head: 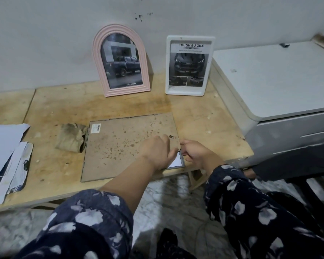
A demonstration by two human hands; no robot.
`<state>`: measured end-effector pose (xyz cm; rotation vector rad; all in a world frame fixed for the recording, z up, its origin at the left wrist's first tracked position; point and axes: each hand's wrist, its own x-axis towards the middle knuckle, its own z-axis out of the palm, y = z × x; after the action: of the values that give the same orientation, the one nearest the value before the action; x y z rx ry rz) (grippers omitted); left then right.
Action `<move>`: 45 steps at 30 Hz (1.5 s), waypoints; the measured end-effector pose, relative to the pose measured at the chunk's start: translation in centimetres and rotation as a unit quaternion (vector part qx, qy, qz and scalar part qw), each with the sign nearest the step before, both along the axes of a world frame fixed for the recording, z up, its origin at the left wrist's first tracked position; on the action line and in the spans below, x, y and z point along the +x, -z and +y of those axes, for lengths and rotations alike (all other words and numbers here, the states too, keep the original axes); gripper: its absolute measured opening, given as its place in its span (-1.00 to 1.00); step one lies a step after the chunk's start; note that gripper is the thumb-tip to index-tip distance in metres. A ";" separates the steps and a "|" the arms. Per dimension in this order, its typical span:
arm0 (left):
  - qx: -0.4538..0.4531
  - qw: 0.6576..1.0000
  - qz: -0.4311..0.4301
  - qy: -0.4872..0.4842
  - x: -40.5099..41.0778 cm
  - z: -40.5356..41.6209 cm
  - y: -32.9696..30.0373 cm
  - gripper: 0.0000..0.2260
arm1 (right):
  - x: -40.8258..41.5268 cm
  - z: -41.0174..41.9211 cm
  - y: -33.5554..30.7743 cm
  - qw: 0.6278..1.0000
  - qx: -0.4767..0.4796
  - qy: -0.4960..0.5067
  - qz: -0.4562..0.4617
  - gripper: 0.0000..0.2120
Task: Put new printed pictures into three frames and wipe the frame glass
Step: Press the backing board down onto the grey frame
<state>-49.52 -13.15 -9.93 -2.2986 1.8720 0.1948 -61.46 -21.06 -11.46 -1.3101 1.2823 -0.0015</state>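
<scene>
Head view, left to right: papers (6, 156) and rag (72, 137) far left of left hand (157, 152), pressed flat on stiff backing board (123, 146). Right hand (195, 153) just beside, pinching frame (178, 163) corner. Probably light, rigid, fragile glass; best held by edges.

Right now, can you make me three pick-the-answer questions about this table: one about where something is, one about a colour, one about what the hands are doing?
1. Where is the cloth?
A. left of the flat frame
B. on the printer
C. on the floor

2. What colour is the arched frame?
A. green
B. pink
C. black

3. The flat frame lies:
A. glass up
B. upright
C. back up

Answers: A, it touches that frame's left edge; B, its ridged rim is pink; C, the brown backing shows under both hands.
</scene>
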 end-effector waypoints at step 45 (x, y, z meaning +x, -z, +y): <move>0.083 0.974 0.166 -0.132 10.9 -7.9 -2.4 -0.09 | 1.1 -0.1 -0.5 0.999 -0.025 0.029 -0.015 -0.79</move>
<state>-38.63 -21.09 -7.54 -2.5072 1.5940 0.7848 -60.40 -21.20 -10.96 -1.3106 1.3007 -0.0934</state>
